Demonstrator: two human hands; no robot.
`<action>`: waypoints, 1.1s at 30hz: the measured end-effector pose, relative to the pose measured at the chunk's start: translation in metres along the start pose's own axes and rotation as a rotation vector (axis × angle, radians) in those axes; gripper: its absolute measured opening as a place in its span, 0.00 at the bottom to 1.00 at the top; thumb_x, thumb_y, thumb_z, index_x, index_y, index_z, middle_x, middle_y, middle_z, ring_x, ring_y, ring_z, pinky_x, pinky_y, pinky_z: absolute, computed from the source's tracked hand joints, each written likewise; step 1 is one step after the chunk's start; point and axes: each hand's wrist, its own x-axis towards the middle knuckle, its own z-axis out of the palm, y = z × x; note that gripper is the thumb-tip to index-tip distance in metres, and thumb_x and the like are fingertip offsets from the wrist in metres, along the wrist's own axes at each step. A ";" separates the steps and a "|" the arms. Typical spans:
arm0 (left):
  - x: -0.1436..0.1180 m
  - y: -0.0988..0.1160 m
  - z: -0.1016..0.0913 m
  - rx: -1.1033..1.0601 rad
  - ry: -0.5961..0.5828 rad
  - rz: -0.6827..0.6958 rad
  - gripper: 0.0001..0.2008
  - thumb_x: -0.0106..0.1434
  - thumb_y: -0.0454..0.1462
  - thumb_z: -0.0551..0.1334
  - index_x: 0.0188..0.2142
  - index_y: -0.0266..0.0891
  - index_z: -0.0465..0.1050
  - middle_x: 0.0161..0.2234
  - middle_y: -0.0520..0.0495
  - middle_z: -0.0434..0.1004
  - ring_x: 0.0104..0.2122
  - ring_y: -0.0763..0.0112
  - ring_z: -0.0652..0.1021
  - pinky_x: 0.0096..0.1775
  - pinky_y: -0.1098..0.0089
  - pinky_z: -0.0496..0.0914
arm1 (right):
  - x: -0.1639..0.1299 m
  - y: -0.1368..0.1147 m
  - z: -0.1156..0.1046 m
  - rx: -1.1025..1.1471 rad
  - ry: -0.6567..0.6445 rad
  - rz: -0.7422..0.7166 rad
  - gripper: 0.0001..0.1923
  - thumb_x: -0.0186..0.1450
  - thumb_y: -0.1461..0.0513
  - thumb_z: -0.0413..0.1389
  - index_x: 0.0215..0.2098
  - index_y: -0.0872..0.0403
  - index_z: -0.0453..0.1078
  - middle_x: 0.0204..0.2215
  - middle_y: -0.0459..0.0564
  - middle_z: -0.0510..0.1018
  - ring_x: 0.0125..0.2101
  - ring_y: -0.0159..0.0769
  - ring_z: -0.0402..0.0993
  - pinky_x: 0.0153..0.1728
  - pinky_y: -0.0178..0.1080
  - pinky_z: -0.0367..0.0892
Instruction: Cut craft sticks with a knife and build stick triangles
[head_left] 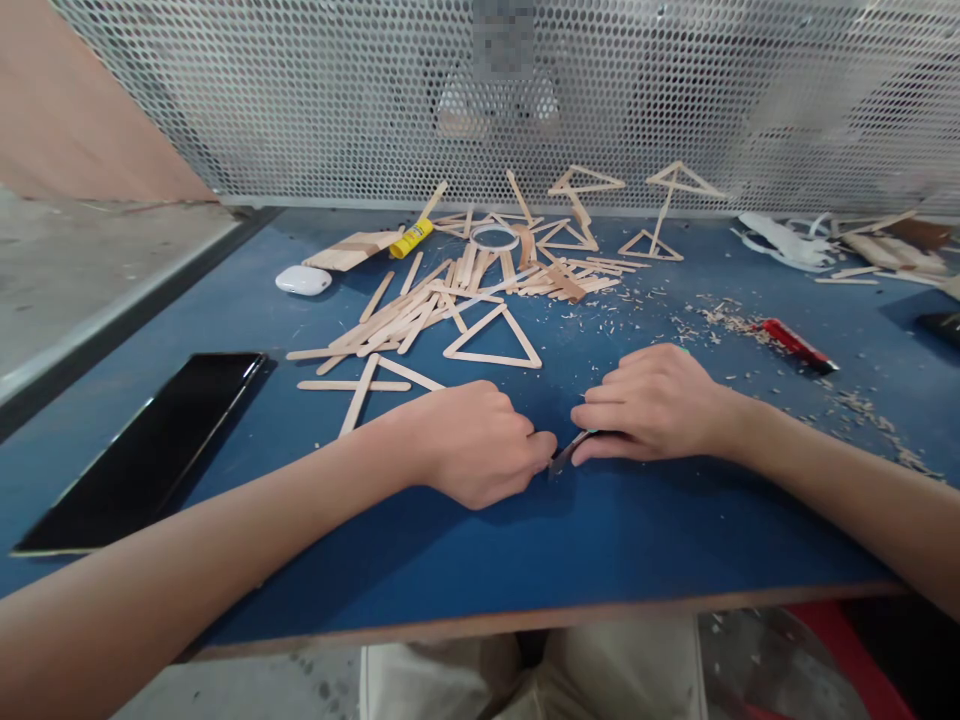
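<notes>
Blade (pixel 564 455), a thin grey sliver, lies between the two hands near the front of the blue tabletop (pixel 600 540), its long axis slanting from lower left to upper right. Going left to right: a black phone (pixel 146 455) lies flat, glossy and rectangular. The left hand (pixel 472 445) is curled into a closed fist, fingertips pinched right at the blade's lower end; whatever they hold is hidden. The right hand (pixel 649 405) is closed around the blade's upper end, the handle concealed, so this hand has the firmer hold. Behind them, pale flat wooden sticks (pixel 405 315) lie heaped, one glued triangle (pixel 493 340) beside them. Shavings and a red cutter (pixel 795 343) lie at right.
</notes>
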 end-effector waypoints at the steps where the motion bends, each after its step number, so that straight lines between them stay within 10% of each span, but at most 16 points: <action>1: 0.000 0.000 0.000 -0.006 -0.001 0.004 0.08 0.66 0.39 0.56 0.30 0.41 0.67 0.21 0.51 0.76 0.19 0.65 0.77 0.19 0.66 0.58 | -0.001 0.000 0.000 0.001 -0.005 -0.007 0.25 0.73 0.44 0.49 0.32 0.52 0.74 0.21 0.42 0.75 0.21 0.30 0.65 0.25 0.39 0.44; 11: -0.002 -0.001 0.000 0.030 0.009 0.012 0.02 0.67 0.36 0.56 0.35 0.42 0.64 0.20 0.52 0.74 0.16 0.65 0.73 0.19 0.64 0.49 | -0.008 0.011 0.002 0.235 0.075 0.081 0.22 0.70 0.43 0.54 0.34 0.52 0.72 0.21 0.41 0.74 0.20 0.28 0.64 0.25 0.36 0.49; 22: -0.010 -0.014 -0.006 -0.282 0.192 0.049 0.08 0.72 0.34 0.57 0.39 0.42 0.75 0.44 0.47 0.80 0.43 0.66 0.76 0.50 0.64 0.65 | -0.005 0.009 0.007 0.308 0.062 0.050 0.23 0.70 0.42 0.52 0.34 0.52 0.73 0.20 0.41 0.71 0.20 0.28 0.64 0.24 0.35 0.49; 33: -0.007 -0.022 -0.002 -0.523 0.238 0.056 0.05 0.69 0.35 0.64 0.40 0.44 0.80 0.41 0.48 0.81 0.41 0.70 0.78 0.50 0.65 0.66 | -0.002 0.004 0.003 0.223 0.030 0.082 0.24 0.70 0.43 0.52 0.33 0.52 0.74 0.21 0.42 0.75 0.20 0.29 0.63 0.24 0.36 0.47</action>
